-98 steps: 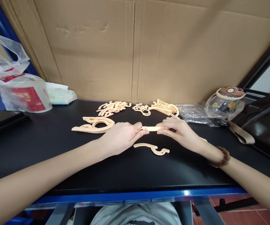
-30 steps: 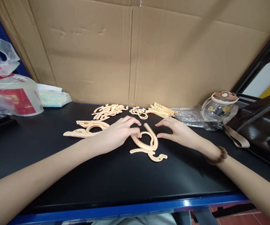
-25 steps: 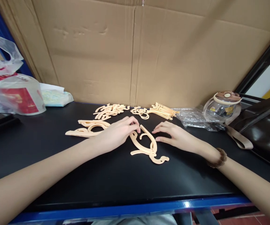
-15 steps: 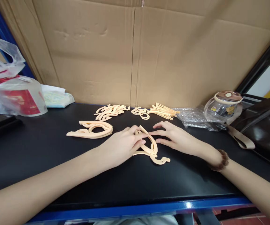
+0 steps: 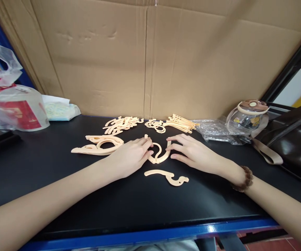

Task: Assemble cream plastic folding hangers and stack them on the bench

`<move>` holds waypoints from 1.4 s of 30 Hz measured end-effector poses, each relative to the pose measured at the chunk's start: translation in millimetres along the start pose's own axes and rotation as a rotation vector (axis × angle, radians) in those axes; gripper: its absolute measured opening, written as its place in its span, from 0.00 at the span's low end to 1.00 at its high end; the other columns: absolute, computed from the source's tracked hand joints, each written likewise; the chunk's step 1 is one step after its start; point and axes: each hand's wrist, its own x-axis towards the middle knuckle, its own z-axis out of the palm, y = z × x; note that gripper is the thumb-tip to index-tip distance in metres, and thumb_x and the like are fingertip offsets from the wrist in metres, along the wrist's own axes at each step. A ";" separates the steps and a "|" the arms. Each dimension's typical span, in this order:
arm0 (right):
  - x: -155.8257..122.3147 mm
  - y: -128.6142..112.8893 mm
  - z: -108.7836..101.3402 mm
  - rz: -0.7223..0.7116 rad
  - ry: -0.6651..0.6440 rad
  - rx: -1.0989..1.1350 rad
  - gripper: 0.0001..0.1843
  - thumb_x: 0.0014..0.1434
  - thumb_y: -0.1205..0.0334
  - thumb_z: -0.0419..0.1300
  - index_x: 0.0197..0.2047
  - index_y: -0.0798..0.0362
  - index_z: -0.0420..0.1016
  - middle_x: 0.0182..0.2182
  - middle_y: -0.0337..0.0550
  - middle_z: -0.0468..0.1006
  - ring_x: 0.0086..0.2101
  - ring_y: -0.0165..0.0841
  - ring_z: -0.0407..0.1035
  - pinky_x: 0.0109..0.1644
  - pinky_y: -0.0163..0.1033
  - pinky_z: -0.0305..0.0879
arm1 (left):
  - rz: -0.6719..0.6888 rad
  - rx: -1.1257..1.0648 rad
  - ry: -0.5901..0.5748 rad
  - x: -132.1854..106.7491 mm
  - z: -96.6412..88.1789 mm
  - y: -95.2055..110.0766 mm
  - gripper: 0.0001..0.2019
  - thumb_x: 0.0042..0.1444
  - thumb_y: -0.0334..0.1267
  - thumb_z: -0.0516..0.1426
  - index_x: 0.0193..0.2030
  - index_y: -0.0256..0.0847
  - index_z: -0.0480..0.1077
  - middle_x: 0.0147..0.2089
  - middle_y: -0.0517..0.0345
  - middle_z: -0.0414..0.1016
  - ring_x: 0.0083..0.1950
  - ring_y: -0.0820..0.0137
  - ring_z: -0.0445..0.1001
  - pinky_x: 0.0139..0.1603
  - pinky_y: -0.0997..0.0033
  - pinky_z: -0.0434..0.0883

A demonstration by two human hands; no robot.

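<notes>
A cream curved plastic piece, shaped like a U, lies on the black table between my hands. My left hand pinches its left arm with the fingertips. My right hand rests its fingertips on the right arm, fingers curled together. Just in front of them lies a loose hook-shaped piece, untouched.
A stack of assembled cream hangers lies to the left. Piles of small cream parts and straight bars sit by the cardboard wall. A plastic bag stands far left. A lidded cup and a brown bag are right.
The curved piece was lifted off the hook-shaped piece and drawn back a little; it now lies apart from it, with both hands on its arms.
</notes>
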 end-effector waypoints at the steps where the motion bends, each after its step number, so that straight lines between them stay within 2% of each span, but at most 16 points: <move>1: -0.1 0.8 -0.8 0.003 -0.002 0.011 0.14 0.66 0.55 0.51 0.47 0.50 0.73 0.52 0.49 0.70 0.56 0.41 0.60 0.59 0.50 0.60 | -0.017 0.001 -0.002 0.0 -0.1 -0.2 0.19 0.67 0.42 0.41 0.56 0.36 0.64 0.62 0.42 0.65 0.57 0.57 0.70 0.53 0.59 0.68; 4: -0.5 -2.1 -6.6 0.021 0.004 0.067 0.13 0.66 0.54 0.51 0.43 0.51 0.73 0.49 0.48 0.72 0.52 0.39 0.64 0.55 0.47 0.61 | -0.062 -0.013 -0.024 -0.1 -1.7 0.9 0.19 0.67 0.42 0.41 0.55 0.34 0.64 0.61 0.41 0.67 0.57 0.57 0.70 0.52 0.58 0.68; 6: -0.7 -9.1 -12.5 0.051 0.000 0.112 0.14 0.64 0.51 0.53 0.41 0.51 0.73 0.43 0.46 0.74 0.45 0.37 0.67 0.50 0.43 0.63 | -0.063 -0.028 -0.016 0.2 -2.0 1.6 0.19 0.67 0.42 0.41 0.57 0.35 0.63 0.61 0.42 0.66 0.58 0.58 0.70 0.54 0.59 0.68; 10: -1.8 -27.0 -22.3 0.058 -0.117 0.222 0.20 0.53 0.42 0.62 0.35 0.51 0.74 0.34 0.40 0.74 0.36 0.34 0.68 0.41 0.39 0.64 | -0.035 0.008 0.006 2.0 0.9 0.3 0.20 0.68 0.41 0.41 0.59 0.34 0.63 0.63 0.44 0.65 0.62 0.60 0.66 0.59 0.61 0.64; 14: -4.4 -30.5 -25.3 0.015 -0.193 0.262 0.12 0.59 0.52 0.61 0.42 0.48 0.77 0.38 0.40 0.74 0.39 0.33 0.68 0.44 0.37 0.64 | -0.024 -0.019 0.008 2.6 2.1 -1.5 0.21 0.68 0.42 0.41 0.58 0.33 0.64 0.61 0.44 0.68 0.64 0.60 0.63 0.60 0.61 0.64; 18: -8.3 -17.1 -26.1 0.016 -0.192 0.265 0.13 0.61 0.60 0.58 0.49 0.45 0.76 0.44 0.42 0.72 0.43 0.33 0.68 0.46 0.38 0.65 | -0.058 -0.042 -0.010 1.4 -1.5 1.0 0.22 0.68 0.43 0.41 0.57 0.31 0.65 0.61 0.39 0.66 0.63 0.57 0.65 0.58 0.58 0.65; 22: -10.4 -3.1 -26.1 -0.016 -0.179 0.269 0.14 0.64 0.66 0.53 0.47 0.44 0.77 0.48 0.42 0.71 0.47 0.32 0.67 0.50 0.38 0.64 | -0.065 -0.022 -0.033 1.4 -3.0 1.9 0.22 0.68 0.42 0.40 0.62 0.34 0.61 0.64 0.42 0.63 0.64 0.58 0.63 0.59 0.59 0.64; 24: -10.0 -0.4 -26.2 0.018 -0.155 0.258 0.15 0.65 0.67 0.51 0.46 0.45 0.77 0.48 0.43 0.71 0.46 0.32 0.68 0.49 0.38 0.65 | -0.028 0.001 -0.027 2.1 -1.3 0.0 0.22 0.68 0.41 0.40 0.62 0.37 0.62 0.65 0.47 0.63 0.66 0.60 0.60 0.61 0.60 0.62; 26: -8.8 -1.7 -26.8 0.091 -0.121 0.223 0.12 0.65 0.64 0.51 0.45 0.47 0.76 0.44 0.43 0.74 0.41 0.32 0.69 0.45 0.38 0.65 | 0.014 0.022 -0.024 3.0 0.7 -2.1 0.21 0.68 0.41 0.40 0.59 0.38 0.66 0.63 0.50 0.66 0.66 0.61 0.60 0.61 0.62 0.62; 28: -7.6 -6.3 -27.9 0.186 -0.110 0.175 0.10 0.63 0.56 0.54 0.39 0.50 0.75 0.35 0.41 0.76 0.34 0.31 0.70 0.38 0.37 0.64 | 0.033 0.022 -0.022 3.3 1.9 -3.0 0.21 0.68 0.41 0.39 0.56 0.38 0.69 0.61 0.50 0.68 0.64 0.61 0.62 0.60 0.63 0.63; 30: -7.1 -12.1 -28.9 0.264 -0.140 0.125 0.16 0.59 0.47 0.57 0.32 0.51 0.72 0.28 0.39 0.74 0.27 0.30 0.68 0.30 0.36 0.60 | 0.030 0.009 -0.016 3.2 1.8 -2.6 0.22 0.68 0.41 0.39 0.53 0.39 0.70 0.58 0.50 0.69 0.63 0.61 0.64 0.57 0.64 0.66; 33: -9.2 -16.9 -30.5 0.302 -0.198 0.085 0.21 0.54 0.40 0.59 0.31 0.51 0.70 0.27 0.38 0.74 0.25 0.30 0.66 0.28 0.36 0.56 | 0.039 -0.013 -0.010 2.4 -0.7 0.0 0.20 0.68 0.40 0.39 0.49 0.39 0.71 0.53 0.50 0.72 0.62 0.60 0.64 0.55 0.64 0.67; 35: -12.1 -15.0 -32.3 0.307 -0.241 0.105 0.19 0.54 0.43 0.60 0.35 0.51 0.72 0.30 0.39 0.75 0.28 0.31 0.67 0.30 0.36 0.58 | 0.024 -0.052 0.000 2.0 -3.9 2.9 0.20 0.68 0.41 0.40 0.47 0.38 0.71 0.49 0.50 0.72 0.59 0.61 0.68 0.53 0.64 0.67; 38: -16.4 -6.5 -35.3 0.318 -0.306 0.151 0.13 0.57 0.53 0.59 0.42 0.51 0.73 0.35 0.41 0.75 0.34 0.33 0.69 0.35 0.37 0.61 | -0.036 -0.115 -0.017 1.7 -9.7 8.7 0.17 0.67 0.42 0.43 0.43 0.37 0.71 0.44 0.52 0.70 0.45 0.65 0.74 0.46 0.66 0.69; 40: -18.0 -0.6 -36.4 0.308 -0.328 0.153 0.12 0.57 0.59 0.57 0.45 0.51 0.73 0.37 0.42 0.74 0.36 0.33 0.69 0.37 0.37 0.61 | -0.059 -0.127 -0.045 1.5 -12.6 12.5 0.13 0.66 0.40 0.46 0.38 0.38 0.69 0.42 0.54 0.69 0.39 0.67 0.73 0.40 0.69 0.69; 42: -18.1 3.2 -36.2 0.297 -0.325 0.143 0.13 0.58 0.62 0.55 0.47 0.52 0.72 0.38 0.43 0.74 0.37 0.33 0.69 0.38 0.38 0.62 | -0.053 -0.133 -0.044 1.5 -13.3 15.0 0.09 0.64 0.36 0.48 0.35 0.38 0.67 0.41 0.56 0.69 0.37 0.69 0.72 0.36 0.71 0.68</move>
